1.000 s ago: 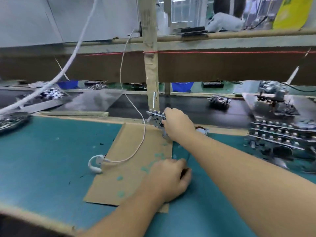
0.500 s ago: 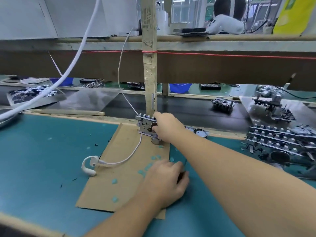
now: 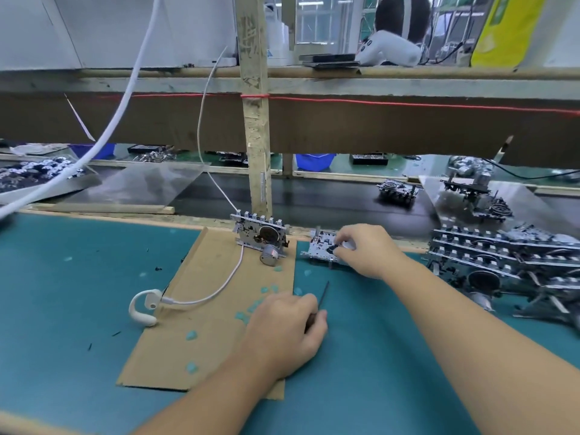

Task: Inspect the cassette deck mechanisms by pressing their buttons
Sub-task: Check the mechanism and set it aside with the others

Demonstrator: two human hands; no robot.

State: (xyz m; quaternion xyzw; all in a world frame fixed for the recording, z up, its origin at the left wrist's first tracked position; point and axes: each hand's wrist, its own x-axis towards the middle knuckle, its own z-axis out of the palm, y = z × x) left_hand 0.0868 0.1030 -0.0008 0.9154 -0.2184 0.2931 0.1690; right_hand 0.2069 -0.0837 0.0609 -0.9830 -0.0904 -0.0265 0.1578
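- Nearest me, my left hand (image 3: 284, 329) rests curled on the teal matted desk (image 3: 78, 277), pinching a thin dark pointed tool (image 3: 323, 293) at the right edge of the flat brown cardboard sheet (image 3: 204, 309).
- On that cardboard lies a white hooked plastic earpiece (image 3: 142, 307) with a smooth white cable (image 3: 216, 287).
- Further out, my right hand (image 3: 365, 249) has its fingers curled onto a flat silver stamped-metal cassette deck mechanism (image 3: 317, 251) near the desk's far edge; I judge a button press is under way.
- Just left, a second silver mechanism with a round motor can (image 3: 260, 238) stands untouched at the cardboard's far edge.
- At the desk's right edge, a stack of similar grey metal mechanisms (image 3: 502, 259) waits; I judge most inspection remains.
- Beyond, another mechanism (image 3: 397, 191) sits on the glossy black conveyor belt (image 3: 314, 202).
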